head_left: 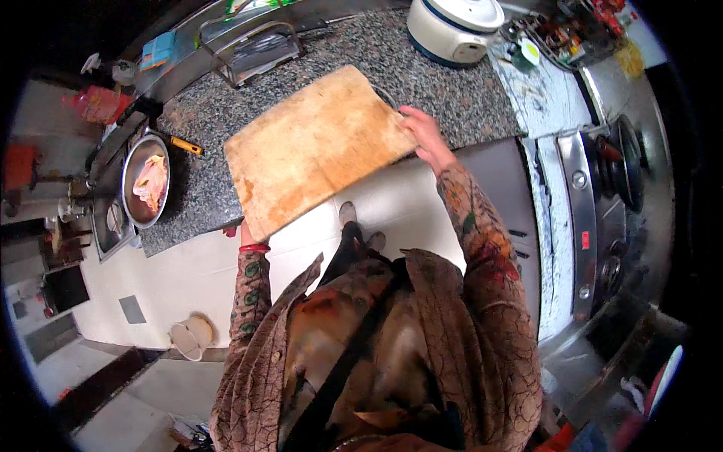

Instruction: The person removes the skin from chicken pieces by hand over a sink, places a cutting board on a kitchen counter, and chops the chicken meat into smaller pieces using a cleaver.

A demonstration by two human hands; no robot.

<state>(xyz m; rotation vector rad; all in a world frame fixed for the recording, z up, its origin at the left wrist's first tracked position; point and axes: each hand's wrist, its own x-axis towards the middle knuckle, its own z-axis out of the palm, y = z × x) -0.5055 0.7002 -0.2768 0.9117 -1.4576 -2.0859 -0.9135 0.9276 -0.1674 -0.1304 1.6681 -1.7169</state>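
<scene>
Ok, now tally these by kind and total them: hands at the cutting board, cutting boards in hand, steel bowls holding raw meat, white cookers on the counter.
Hands at the cutting board: 2 (left hand, mostly hidden; right hand)
Cutting board in hand: 1
Steel bowl holding raw meat: 1
White cooker on the counter: 1
Total: 5

The speckled grey stone counter (471, 105) leaves passage between the rectangular wooden board (316, 143) and round white cooker (444, 39), but a round steel bowl (143, 150) (pale meat (151, 183) inside) blocks the left.
</scene>
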